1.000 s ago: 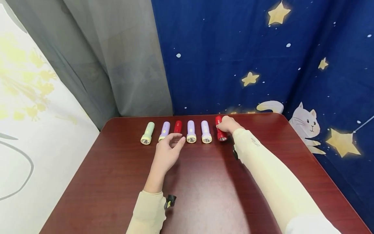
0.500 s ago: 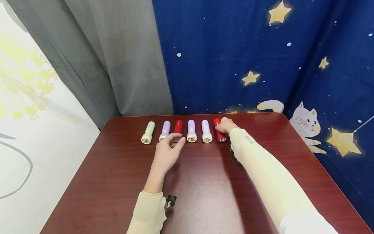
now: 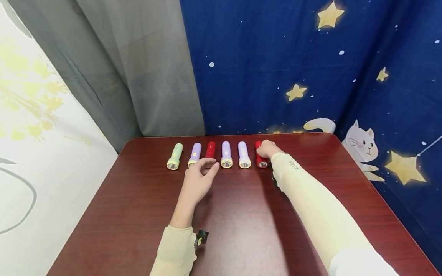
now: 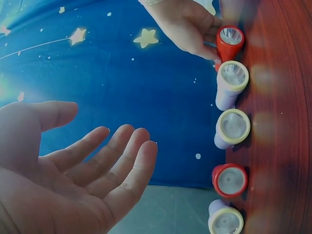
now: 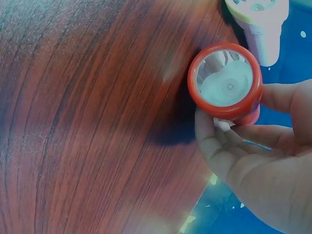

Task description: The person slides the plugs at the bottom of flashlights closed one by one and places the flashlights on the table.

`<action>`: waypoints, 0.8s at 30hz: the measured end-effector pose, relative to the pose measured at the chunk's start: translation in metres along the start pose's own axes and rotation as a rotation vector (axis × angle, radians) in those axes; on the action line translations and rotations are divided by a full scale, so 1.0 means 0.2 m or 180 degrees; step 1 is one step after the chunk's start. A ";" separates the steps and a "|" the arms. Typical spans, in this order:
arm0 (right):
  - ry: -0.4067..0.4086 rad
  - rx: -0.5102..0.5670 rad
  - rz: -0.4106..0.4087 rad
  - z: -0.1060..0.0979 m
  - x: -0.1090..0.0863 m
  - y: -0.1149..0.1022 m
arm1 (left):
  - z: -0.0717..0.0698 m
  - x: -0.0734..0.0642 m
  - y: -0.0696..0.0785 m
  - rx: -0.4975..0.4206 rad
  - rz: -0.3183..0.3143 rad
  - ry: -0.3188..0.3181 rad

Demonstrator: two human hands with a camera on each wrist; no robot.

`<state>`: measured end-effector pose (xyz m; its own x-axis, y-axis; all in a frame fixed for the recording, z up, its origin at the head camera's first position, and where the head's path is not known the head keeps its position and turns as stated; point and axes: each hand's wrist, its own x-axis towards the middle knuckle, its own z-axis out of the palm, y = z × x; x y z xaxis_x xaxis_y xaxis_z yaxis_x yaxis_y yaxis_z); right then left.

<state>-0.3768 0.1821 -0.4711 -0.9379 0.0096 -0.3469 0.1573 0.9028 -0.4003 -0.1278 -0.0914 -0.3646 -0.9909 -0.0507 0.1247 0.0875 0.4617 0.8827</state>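
The right hand (image 3: 267, 148) grips the red flashlight (image 3: 260, 157), last in a row along the desk's (image 3: 241, 230) far edge. The left hand (image 3: 197, 180), fingers relaxed and open, hovers near the row's middle.

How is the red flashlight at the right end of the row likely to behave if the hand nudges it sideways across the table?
The red flashlight lies on its side and looks round-bodied, so it would probably roll rather than slide on the smooth table. Its lens end looks wider than the barrel, so it may curve. The right hand grips it, which likely steadies it.
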 end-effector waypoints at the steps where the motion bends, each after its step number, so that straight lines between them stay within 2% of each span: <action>1: -0.0008 -0.0032 -0.0028 0.01 0.01 0.01 | 0.00 0.00 0.00 0.0004 -0.0002 0.0000; 4: -0.0039 -0.0094 -0.0073 0.02 0.03 0.03 | 0.00 0.00 -0.01 0.0012 0.0001 0.0008; 9: 0.0024 -0.0142 -0.0125 0.07 0.15 0.08 | -0.01 0.01 -0.01 0.0034 -0.0010 0.0021; 11: 0.0019 -0.0155 -0.0131 0.07 0.15 0.09 | -0.01 0.01 -0.01 0.0052 -0.0015 0.0018; 15: -0.0040 -0.0175 -0.0135 -0.01 -0.02 0.02 | -0.02 0.02 -0.02 0.0131 0.0009 0.0053; 18: -0.0103 -0.0080 -0.0075 -0.10 -0.22 -0.05 | -0.02 0.02 -0.02 0.0188 0.0041 0.0101; 22: -0.0131 0.0044 0.0019 -0.15 -0.36 -0.10 | -0.03 0.04 -0.02 0.0251 0.0066 0.0128; 24: -0.0109 -0.0017 -0.0030 -0.17 -0.39 -0.10 | -0.03 0.05 -0.02 0.0288 0.0069 0.0128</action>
<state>-0.3173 0.1775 -0.4077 -0.9281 -0.0134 -0.3721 0.1469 0.9051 -0.3991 -0.1364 -0.0995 -0.3637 -0.9838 -0.0745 0.1631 0.0975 0.5410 0.8353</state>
